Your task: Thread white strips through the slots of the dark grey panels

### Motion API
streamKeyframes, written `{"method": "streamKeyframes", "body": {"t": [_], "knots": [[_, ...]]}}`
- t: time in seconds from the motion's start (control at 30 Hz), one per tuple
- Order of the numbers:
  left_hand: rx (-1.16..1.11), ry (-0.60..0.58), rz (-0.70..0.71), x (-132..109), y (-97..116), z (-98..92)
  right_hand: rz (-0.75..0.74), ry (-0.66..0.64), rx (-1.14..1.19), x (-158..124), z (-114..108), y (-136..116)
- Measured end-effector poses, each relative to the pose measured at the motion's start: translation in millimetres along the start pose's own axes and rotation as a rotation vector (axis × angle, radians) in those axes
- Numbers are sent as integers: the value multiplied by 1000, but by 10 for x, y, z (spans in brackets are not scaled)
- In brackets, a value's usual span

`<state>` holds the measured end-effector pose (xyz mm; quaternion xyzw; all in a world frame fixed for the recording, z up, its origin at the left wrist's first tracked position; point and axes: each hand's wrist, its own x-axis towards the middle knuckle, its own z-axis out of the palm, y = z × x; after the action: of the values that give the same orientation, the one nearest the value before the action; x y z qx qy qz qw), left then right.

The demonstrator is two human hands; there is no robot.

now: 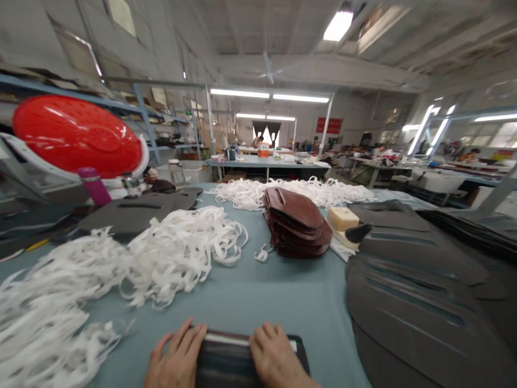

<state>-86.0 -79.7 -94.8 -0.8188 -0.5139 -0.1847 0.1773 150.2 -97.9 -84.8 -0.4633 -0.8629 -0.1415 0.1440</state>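
Note:
Low in the view a dark leather piece lies on the blue-green tabletop, with a white strip along its far edge. My left hand holds its left end, fingers close together over the far corner; the thumb cannot be made out. On the piece's right part my right hand grips with bent fingers, close to the white strip. A small white patch shows just right of those fingers. Farther up the table stands a stack of brown leather pieces.
Heaps of white strips cover the left side, with another heap at the back. Dark grey panels with slots lie at right. A yellowish block sits beside the brown stack. A purple bottle and a red plastic object are at left.

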Motion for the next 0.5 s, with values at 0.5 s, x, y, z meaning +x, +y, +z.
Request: {"method": "streamKeyframes", "body": {"t": [0.5], "knots": [[-236,-152,-80,15,47,-239,126,-93,134,-142,-326,95]]}}
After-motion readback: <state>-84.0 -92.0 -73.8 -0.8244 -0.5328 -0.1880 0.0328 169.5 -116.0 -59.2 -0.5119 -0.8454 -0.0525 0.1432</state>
